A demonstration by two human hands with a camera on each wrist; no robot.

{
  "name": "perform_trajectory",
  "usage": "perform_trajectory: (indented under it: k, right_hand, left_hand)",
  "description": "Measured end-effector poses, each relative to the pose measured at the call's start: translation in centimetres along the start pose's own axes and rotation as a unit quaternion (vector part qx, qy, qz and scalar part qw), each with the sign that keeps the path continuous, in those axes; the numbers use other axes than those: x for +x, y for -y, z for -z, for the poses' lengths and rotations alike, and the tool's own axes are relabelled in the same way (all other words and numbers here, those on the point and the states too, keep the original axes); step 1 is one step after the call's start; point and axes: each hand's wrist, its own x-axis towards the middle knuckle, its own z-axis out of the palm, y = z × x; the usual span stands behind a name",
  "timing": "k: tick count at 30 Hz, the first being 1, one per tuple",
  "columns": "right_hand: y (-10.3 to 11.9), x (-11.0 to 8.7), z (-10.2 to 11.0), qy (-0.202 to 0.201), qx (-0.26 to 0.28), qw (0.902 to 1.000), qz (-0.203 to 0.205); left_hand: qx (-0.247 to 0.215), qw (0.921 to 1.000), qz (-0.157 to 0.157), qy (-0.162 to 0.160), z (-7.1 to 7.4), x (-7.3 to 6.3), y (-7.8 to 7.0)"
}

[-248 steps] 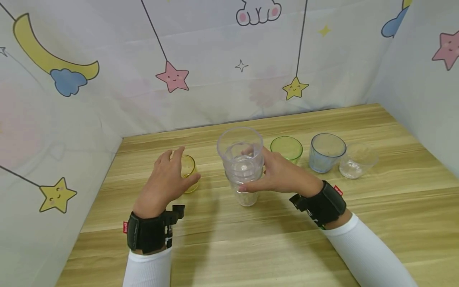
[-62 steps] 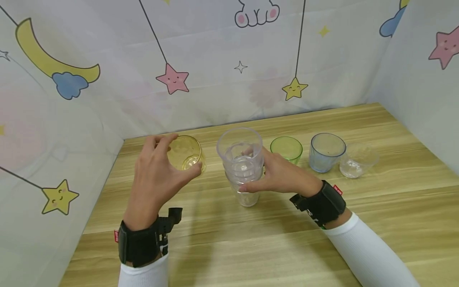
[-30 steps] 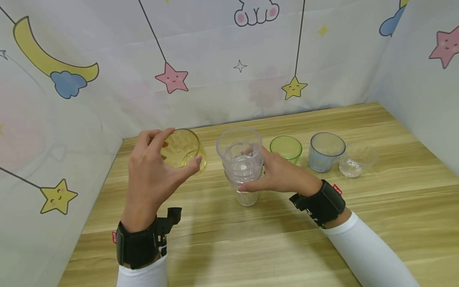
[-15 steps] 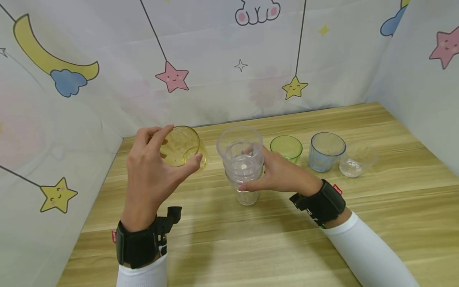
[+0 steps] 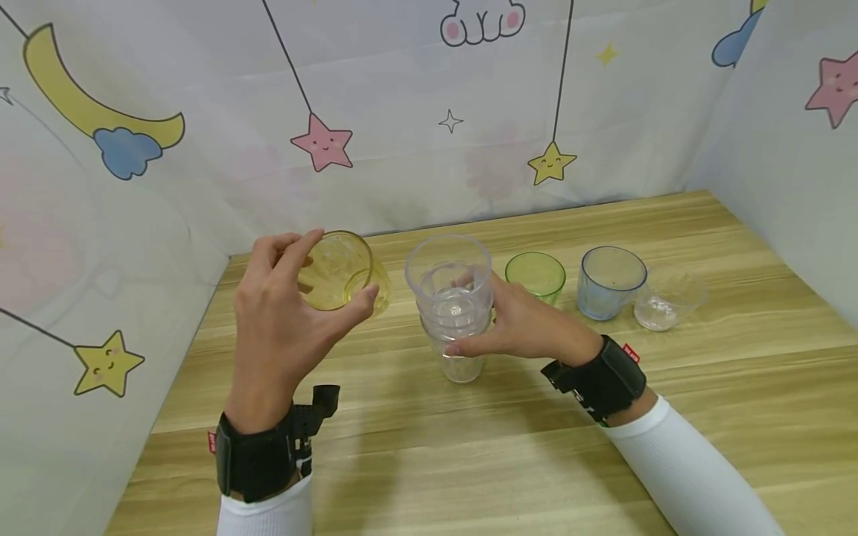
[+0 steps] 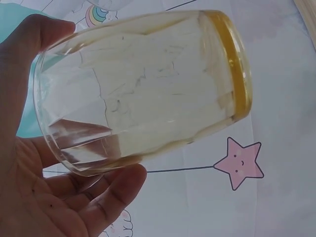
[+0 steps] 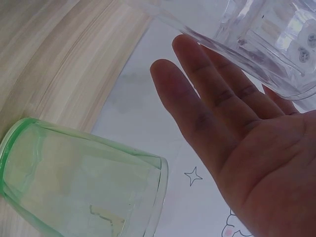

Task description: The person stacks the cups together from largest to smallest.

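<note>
A transparent yellow cup [image 5: 335, 272] is raised off the table, its rim tipped toward the head camera. My left hand [image 5: 278, 320] holds it, index finger at the upper rim and thumb at the lower side. In the left wrist view the yellow cup [image 6: 153, 89] lies sideways between thumb and fingers, with nothing visible inside. At the middle of the table stands a stack of clear cups [image 5: 459, 327], the top one widest. My right hand [image 5: 529, 324] grips this stack from the right, thumb in front; its other fingers are mostly hidden behind.
A green cup [image 5: 536, 272] stands right behind my right hand, and fills the lower left of the right wrist view. Further right are a blue cup [image 5: 610, 286] and a clear cup [image 5: 670, 298], side by side on the wooden table [image 5: 436, 461]. Printed cloth walls enclose the table's back and sides.
The yellow cup stood on the table beside my left hand; now that hand has lifted and tilted it. In the last second it rose slightly. My right hand and the clear stack stay put.
</note>
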Motion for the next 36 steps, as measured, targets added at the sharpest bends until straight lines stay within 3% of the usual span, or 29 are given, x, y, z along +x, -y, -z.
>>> perform_trajectory:
  k: [22, 29, 36]
  right_hand:
    - [-0.07, 0.00, -0.01, 0.000, -0.009, 1.0000, 0.003]
    - [-0.01, 0.02, 0.00, -0.001, -0.009, 0.9999, 0.005]
    - [0.01, 0.00, 0.03, -0.001, -0.009, 1.0000, 0.001]
  left_hand:
    - [-0.031, 0.9979, -0.031, -0.047, -0.17, 0.05, -0.27]
    - [-0.010, 0.9967, -0.050, -0.063, -0.16, 0.07, -0.28]
    - [-0.026, 0.9944, -0.052, -0.088, -0.30, 0.23, -0.40]
